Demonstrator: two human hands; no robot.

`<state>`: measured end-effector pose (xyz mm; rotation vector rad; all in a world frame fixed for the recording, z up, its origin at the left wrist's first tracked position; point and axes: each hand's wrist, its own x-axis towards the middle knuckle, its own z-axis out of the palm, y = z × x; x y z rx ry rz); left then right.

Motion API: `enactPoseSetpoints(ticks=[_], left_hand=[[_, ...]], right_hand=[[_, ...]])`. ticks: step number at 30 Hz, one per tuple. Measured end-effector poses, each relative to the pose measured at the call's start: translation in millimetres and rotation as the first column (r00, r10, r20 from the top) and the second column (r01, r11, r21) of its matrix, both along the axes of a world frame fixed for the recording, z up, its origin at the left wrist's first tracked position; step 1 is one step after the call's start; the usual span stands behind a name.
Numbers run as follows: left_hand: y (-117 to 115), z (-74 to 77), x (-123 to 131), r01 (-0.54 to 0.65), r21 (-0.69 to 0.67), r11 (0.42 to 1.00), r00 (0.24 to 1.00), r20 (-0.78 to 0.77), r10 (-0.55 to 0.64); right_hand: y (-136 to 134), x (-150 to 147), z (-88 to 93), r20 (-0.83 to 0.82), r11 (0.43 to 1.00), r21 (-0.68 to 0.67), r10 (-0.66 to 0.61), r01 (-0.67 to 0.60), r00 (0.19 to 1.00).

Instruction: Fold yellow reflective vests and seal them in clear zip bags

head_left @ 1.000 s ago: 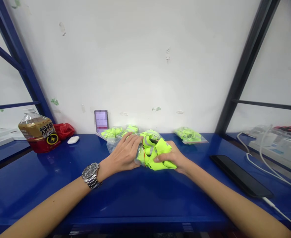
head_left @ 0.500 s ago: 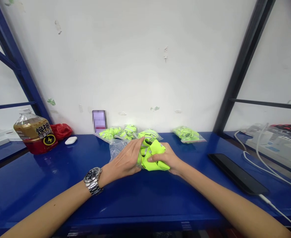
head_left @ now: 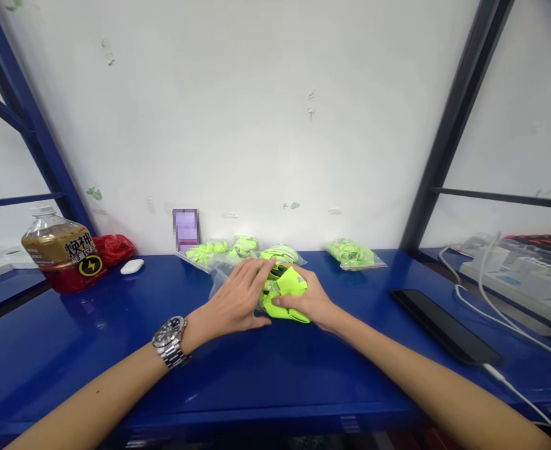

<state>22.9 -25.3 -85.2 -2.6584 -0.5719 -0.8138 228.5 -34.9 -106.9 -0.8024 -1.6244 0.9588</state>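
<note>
My right hand (head_left: 306, 299) grips a folded bundle of neon-yellow reflective straps (head_left: 288, 289), thumb across its front. Grey reflective patches and a dark part show on the bundle. On its left side my left hand (head_left: 237, 297), with a metal watch on the wrist, holds a clear plastic bag (head_left: 219, 272). The fingers lie over the bag and against the bundle, thumb pointing right below it. Most of the bag is behind this hand, and how far the bundle sits inside it is hard to make out.
Behind the hands lie several bagged neon-yellow bundles, one (head_left: 350, 253) farther right. A phone (head_left: 187, 228) leans on the wall. At left are a drink bottle (head_left: 64, 250), a red plastic bag (head_left: 113, 249) and a white case (head_left: 132, 267). A black phone (head_left: 444, 325) charges at right.
My right hand has moved slightly left with the strap bundle, pressing it closer to the bag. My left hand has shifted a little left, with its thumb now farther out from the fingers.
</note>
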Motion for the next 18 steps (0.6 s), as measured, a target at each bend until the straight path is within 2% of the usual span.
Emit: enactPoseSetpoints(ticks=[3,6,9,11,15,18], left_hand=[[-1.4,9.9,-7.0,-0.07,-0.051,0.996,0.992,0.098,0.075],[-5.1,14.8,-9.1,-0.163,-0.189,0.968,0.972,0.138,0.191],[-8.8,12.6,-5.3,-0.139,-0.345,0.928,0.982,0.077,0.175],[-10.0,9.5,-1.9,-0.11,-0.387,0.916,0.983,0.095,0.158],[-8.7,4.3,2.1,-0.131,-0.398,0.908,0.967,0.15,0.205],[-8.8,1.2,4.5,-0.114,-0.348,0.931,0.953,0.228,0.202]], right_hand=[[0.9,4.8,3.1,0.147,0.963,0.231,-0.174,0.137,0.974],[-2.4,7.7,6.3,0.232,0.925,0.356,-0.227,0.134,0.946],[-6.3,8.8,8.1,0.288,0.907,0.401,-0.259,0.129,0.922],[-8.3,8.8,9.0,0.316,0.904,0.41,-0.267,0.123,0.911],[-11.1,6.6,10.7,0.352,0.904,0.408,-0.286,0.129,0.891],[-10.5,4.0,9.8,0.368,0.898,0.417,-0.307,0.14,0.878]])
